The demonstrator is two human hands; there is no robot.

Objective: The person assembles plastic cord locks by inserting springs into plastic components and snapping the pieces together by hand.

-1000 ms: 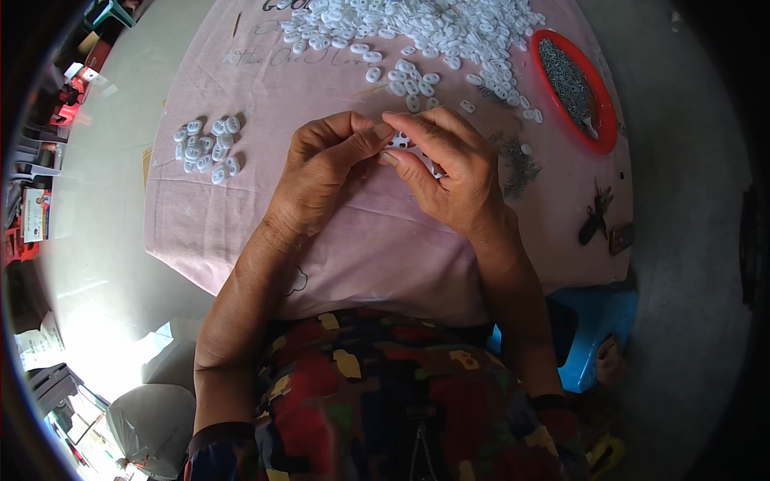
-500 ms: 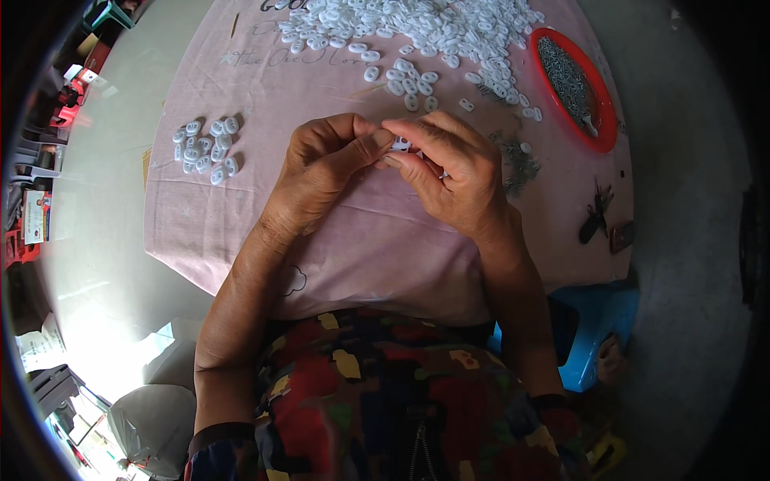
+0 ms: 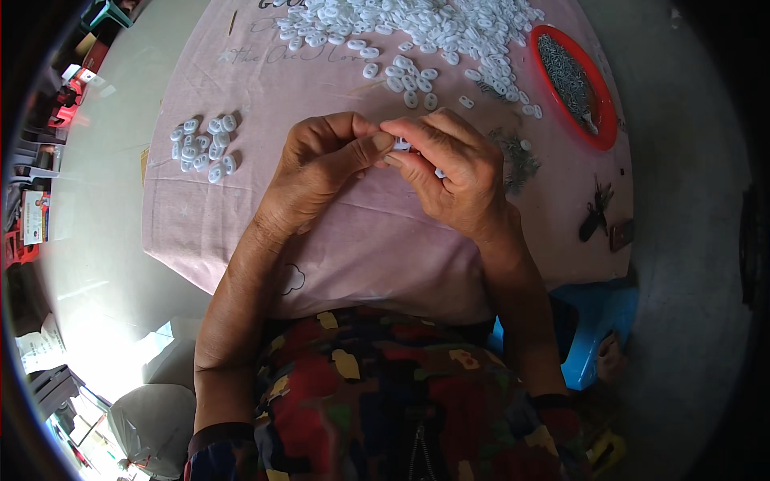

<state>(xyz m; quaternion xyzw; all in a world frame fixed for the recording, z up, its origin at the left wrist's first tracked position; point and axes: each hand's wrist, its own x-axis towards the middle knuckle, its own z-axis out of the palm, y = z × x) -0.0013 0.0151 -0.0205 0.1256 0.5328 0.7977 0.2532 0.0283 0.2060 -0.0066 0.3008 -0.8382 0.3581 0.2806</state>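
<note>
Above the near half of the table, my left hand [image 3: 325,164] and my right hand [image 3: 457,164] meet fingertip to fingertip. Both are closed in a pinch on a small white plastic piece [image 3: 403,145], mostly covered by the fingers. A second bit of white plastic [image 3: 439,172] shows inside the curl of my right hand. Left of my hands lies a small group of white oval plastic pieces [image 3: 202,146] with holes. Beyond them spreads a large heap of similar loose white pieces [image 3: 425,28], several strewn toward me.
A red oval tray [image 3: 607,136] of small grey metal parts stands at the far right. Near the right edge lie a dark keys-like bundle [image 3: 593,220] and a small dark box-like object [image 3: 622,235]. A pink cloth [image 3: 377,248] covers the table. A blue stool [image 3: 597,329] stands below right.
My hands keep nearly the same pinch, with only a slight shift of the fingers. The whole view has moved by a hair; the pieces on the table lie as before.
</note>
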